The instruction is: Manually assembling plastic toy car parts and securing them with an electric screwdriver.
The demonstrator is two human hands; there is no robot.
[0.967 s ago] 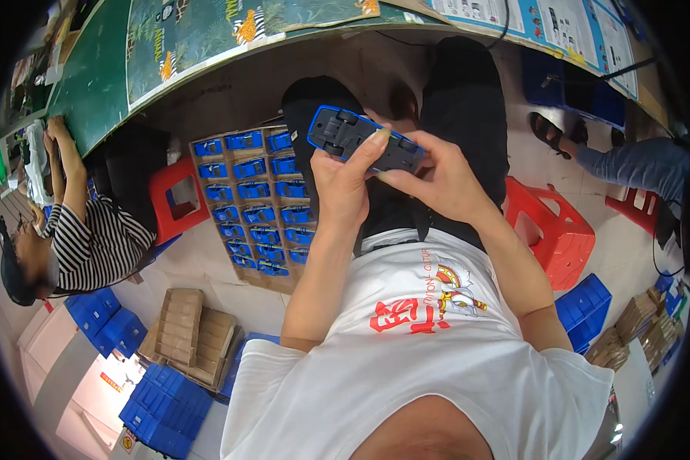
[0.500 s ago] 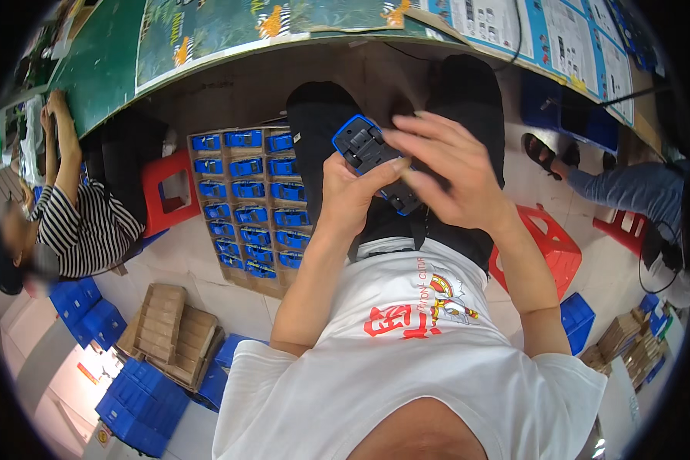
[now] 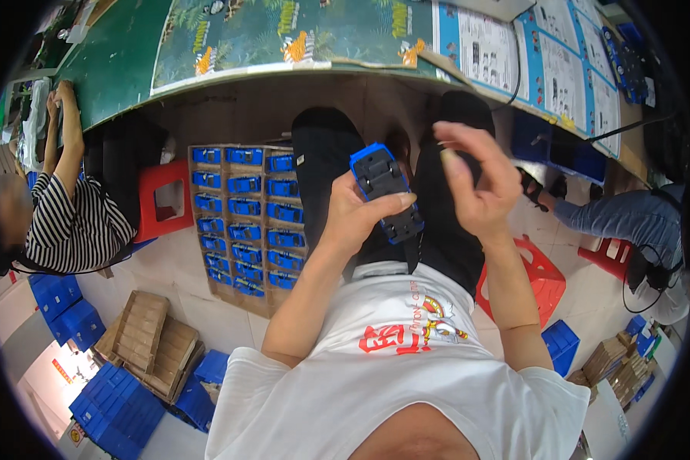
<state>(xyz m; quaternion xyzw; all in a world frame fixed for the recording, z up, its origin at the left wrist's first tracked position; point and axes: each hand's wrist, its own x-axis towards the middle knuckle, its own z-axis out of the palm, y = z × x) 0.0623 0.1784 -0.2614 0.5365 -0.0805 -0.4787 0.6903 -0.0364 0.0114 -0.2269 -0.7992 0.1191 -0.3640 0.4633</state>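
Observation:
A blue toy car (image 3: 377,170) with a black underside is turned wheels up over my lap. My left hand (image 3: 346,215) grips it, the thumb lying across the underside and the other fingers hidden beneath. To the car's right, my right hand (image 3: 484,188) is raised away from it. Its thumb and curved fingers stand apart, and nothing shows between them. Beside my left leg, a shallow brown tray (image 3: 241,301) with compartments holds rows of similar blue cars (image 3: 244,206).
A green-topped bench (image 3: 119,77) runs across ahead of my knees. Brown trays (image 3: 142,330) and blue bins (image 3: 117,410) stand at lower left. A red stool (image 3: 548,287) is at my right. One person (image 3: 77,222) sits at left, another (image 3: 625,218) at right.
My right hand has lifted off the car and moved away to the right. The car stays in my left hand, slightly lower in view and tilted more upright. The whole view has shifted a little.

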